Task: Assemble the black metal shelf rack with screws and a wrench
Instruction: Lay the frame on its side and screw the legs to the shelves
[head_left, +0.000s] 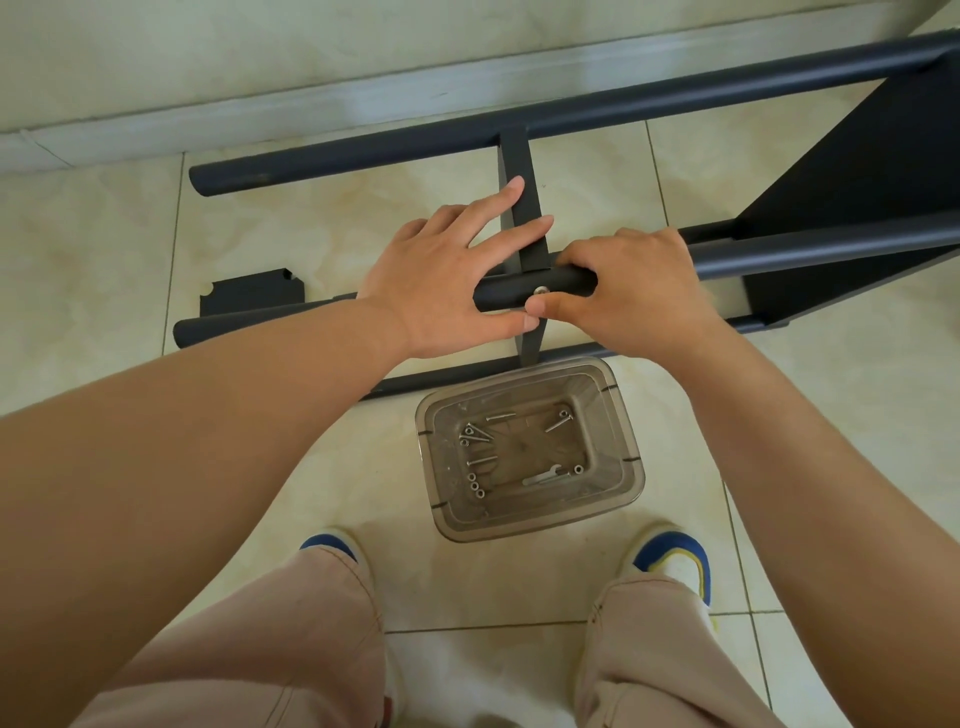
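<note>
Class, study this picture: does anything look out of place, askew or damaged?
Nothing looks damaged or spilled. One loose black bracket lies alone on the floor tiles, left of the rack. The spare screws and wrench sit inside the clear container.

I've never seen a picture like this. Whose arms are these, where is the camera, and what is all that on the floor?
The camera sits on a person's head, looking down at their own arms. No robot here. On the tiled floor lies a half-built black metal shelf rack. The left hand rests with straight fingers across one black round tube; the right hand pinches a small silver screw set in that tube. Below stands a clear plastic box holding spare silver screws and a small flat wrench.
</note>
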